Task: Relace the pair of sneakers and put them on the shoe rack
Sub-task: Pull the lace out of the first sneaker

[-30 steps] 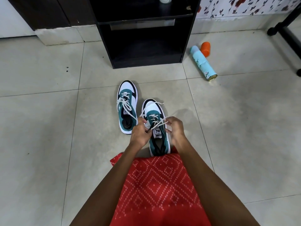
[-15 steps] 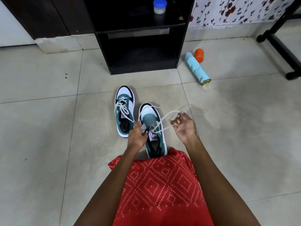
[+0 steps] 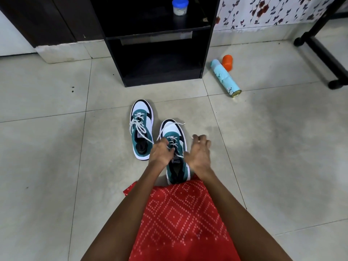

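My left hand [image 3: 160, 153] is pinching the lace [image 3: 173, 141] over the near sneaker [image 3: 172, 129], pretty much dead centre of the frame. Right hand [image 3: 199, 154] hangs just off that shoe's right edge, fingers loose and spread, gripping nothing I can see. The far sneaker [image 3: 141, 127] sits just left of it, toe toward the rack [image 3: 162, 80] at top centre. A strip of tile [image 3: 169, 98] runs between the toes and the rack's bottom edge. A can [image 3: 225, 78] lies upper right, well apart from the shoes.
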